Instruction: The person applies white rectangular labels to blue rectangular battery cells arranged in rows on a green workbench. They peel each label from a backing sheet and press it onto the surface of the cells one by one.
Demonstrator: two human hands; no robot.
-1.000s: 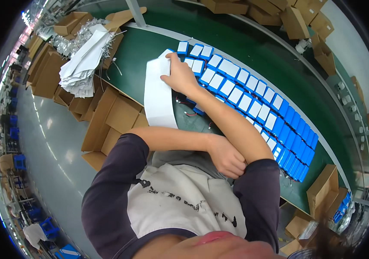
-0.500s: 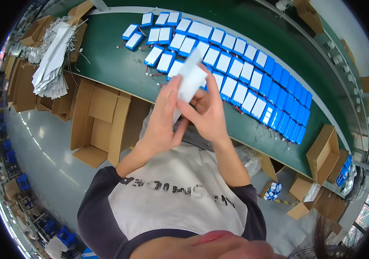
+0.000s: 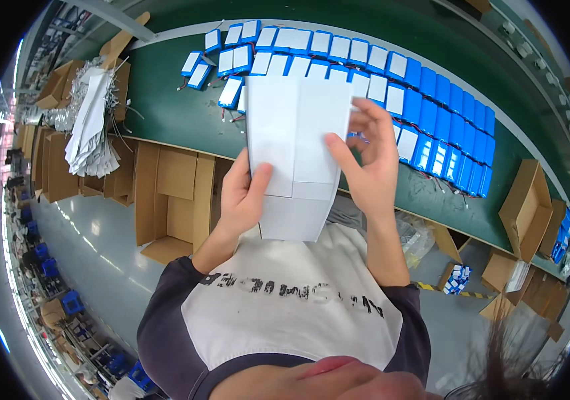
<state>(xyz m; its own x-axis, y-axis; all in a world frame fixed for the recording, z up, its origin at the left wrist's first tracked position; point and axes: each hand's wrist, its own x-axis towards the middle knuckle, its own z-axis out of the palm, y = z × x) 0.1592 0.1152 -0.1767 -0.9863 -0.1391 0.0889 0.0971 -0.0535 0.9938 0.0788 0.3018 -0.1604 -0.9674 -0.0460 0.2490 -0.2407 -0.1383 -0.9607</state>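
Observation:
A white sheet (image 3: pixel 318 127), marked by seams into rectangular panels, is held up in front of me over the bench's near edge. My left hand (image 3: pixel 243 193) grips its lower left side, thumb on the face and fingers behind. At the right edge, my right hand (image 3: pixel 371 153) has its thumb on the sheet and its other fingers curled beside and partly behind it. Beyond the sheet lie rows of blue battery packs (image 3: pixel 339 48) with thin wires. Those at left and middle bear white rectangles on top; the packs at right (image 3: pixel 441 123) are plain blue. The sheet hides some packs.
The green bench (image 3: pixel 155 80) runs across in front. At its left hangs a pile of white paper strips (image 3: pixel 89 120). An open cardboard box (image 3: pixel 145 200) stands below on the left, another box (image 3: pixel 523 207) at the bench's right end. A small box of blue-and-white pieces (image 3: pixel 457 280) sits lower right.
The white sheet was seen narrow and tilted between my close-set hands; now it faces me, broad and flat. My right hand has moved right, and my hands are farther apart.

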